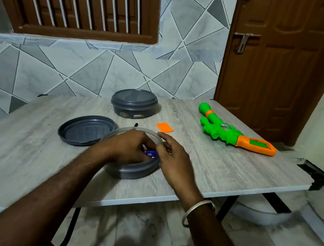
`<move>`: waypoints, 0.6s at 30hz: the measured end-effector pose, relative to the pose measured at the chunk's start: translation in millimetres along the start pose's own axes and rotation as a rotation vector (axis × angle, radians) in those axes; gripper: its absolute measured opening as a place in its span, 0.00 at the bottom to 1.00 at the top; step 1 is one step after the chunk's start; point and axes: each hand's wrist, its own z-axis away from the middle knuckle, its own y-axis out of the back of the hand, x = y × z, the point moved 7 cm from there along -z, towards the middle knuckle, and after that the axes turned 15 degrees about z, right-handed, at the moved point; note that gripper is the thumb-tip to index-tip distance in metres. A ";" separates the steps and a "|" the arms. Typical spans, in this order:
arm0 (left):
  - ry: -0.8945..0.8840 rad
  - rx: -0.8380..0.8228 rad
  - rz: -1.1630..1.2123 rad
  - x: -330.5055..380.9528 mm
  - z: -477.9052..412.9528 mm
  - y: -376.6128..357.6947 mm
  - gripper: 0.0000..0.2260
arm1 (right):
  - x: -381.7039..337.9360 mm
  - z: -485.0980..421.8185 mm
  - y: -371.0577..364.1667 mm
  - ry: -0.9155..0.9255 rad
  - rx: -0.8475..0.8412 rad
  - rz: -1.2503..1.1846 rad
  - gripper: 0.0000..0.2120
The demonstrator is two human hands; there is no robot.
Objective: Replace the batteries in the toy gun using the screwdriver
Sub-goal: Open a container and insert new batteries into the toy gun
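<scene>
A pale wood-grain table [222,171] is set against a wall [102,68] of grey and white angular tiles. A closed grey container [133,104] is placed toward the table's far edge. A loose grey lid [86,130] is laid rim-up at the left of the tabletop. A brown slatted window shutter [80,0] is seen above, a brown panelled door [281,76] with a metal latch [243,42] at the right, and floor tiles [143,233] below

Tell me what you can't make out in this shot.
Head view: contents of the open round grey plastic container, covered by the left hand; only a blurred blue bit shows.
Small black object behind its rim, mostly hidden.
Lidded round grey container at the back: contents too dim to tell.
</scene>
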 end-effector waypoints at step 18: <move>0.078 -0.117 0.711 -22.3 -7.0 -3.2 0.16 | 4.1 -11.8 -10.5 0.054 -0.004 0.227 0.21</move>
